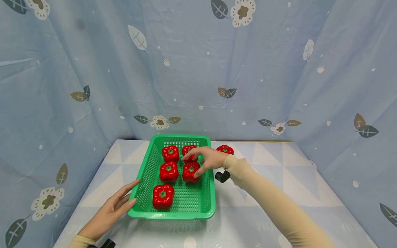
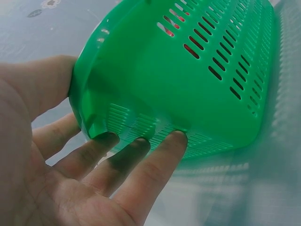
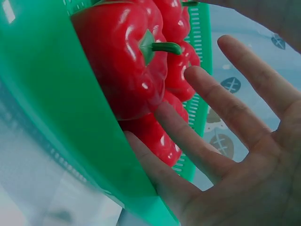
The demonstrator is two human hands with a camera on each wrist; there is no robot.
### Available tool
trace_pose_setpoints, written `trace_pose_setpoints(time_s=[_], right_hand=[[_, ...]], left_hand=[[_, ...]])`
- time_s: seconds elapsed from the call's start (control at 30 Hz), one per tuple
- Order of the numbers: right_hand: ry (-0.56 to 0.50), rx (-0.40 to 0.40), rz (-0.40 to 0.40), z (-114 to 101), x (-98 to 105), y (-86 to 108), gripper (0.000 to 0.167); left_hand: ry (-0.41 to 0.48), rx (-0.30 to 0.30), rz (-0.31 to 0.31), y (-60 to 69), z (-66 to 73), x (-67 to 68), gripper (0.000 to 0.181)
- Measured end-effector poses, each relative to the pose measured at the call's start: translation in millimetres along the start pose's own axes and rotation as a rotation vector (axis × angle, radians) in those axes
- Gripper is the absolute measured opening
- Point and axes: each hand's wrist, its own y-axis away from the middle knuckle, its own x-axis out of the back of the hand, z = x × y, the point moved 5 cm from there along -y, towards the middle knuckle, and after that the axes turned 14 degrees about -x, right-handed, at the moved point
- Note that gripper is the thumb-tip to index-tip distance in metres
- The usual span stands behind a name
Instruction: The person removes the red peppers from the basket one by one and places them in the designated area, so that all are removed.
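At the green basket's [image 1: 173, 216] eight o'clock, the left hand [image 1: 107, 212] touches its side, fingers spread. Five red peppers [image 1: 163, 197] sit inside; toward two o'clock the right hand [image 1: 210, 158] hangs over two, fingers wide. Beyond, a sixth pepper [image 1: 225, 148] rests on the tabletop [image 1: 270, 172].

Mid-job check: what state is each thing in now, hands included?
Green basket: upright on the table, partly filled.
Five red peppers: inside it, stem side up.
Sixth pepper: outside, right of the basket, partly hidden.
Left hand: touching the basket's left side.
Right hand: fingers spread at the peppers; contact unclear.
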Motion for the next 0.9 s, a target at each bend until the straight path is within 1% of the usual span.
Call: trace_pose_setpoints(time_s=[0.13, 0.27, 0.4, 0.53, 0.7, 0.9], right_hand=[[0.035, -0.012, -0.005, -1, -2, -1.6, 0.067], [0.060, -0.032, -0.009, -2, -3, -2.6, 0.066], [0.067, -0.050, -0.007, -1, -5, -5.1, 0.066], [0.077, -0.050, -0.006, 0, -7, -8.0, 0.064], [0.083, -0.045, -0.018, -2, -10, -10.2, 0.064], [0.094, -0.063, -0.031, -4, -13, -11.3, 0.065]], left_hand=[[0.014, 0.004, 0.001, 0.1, 0.0, -0.3, 0.061], [0.009, 0.010, 0.001, 0.0, 0.0, -0.3, 0.061], [-0.002, 0.010, 0.002, -0.1, 0.1, -0.1, 0.061], [0.005, -0.001, -0.001, -0.3, 0.1, -0.2, 0.060], [0.012, -0.007, -0.001, -0.7, -0.9, -0.1, 0.060], [0.003, -0.014, -0.005, -1.2, -1.9, 0.3, 0.060]])
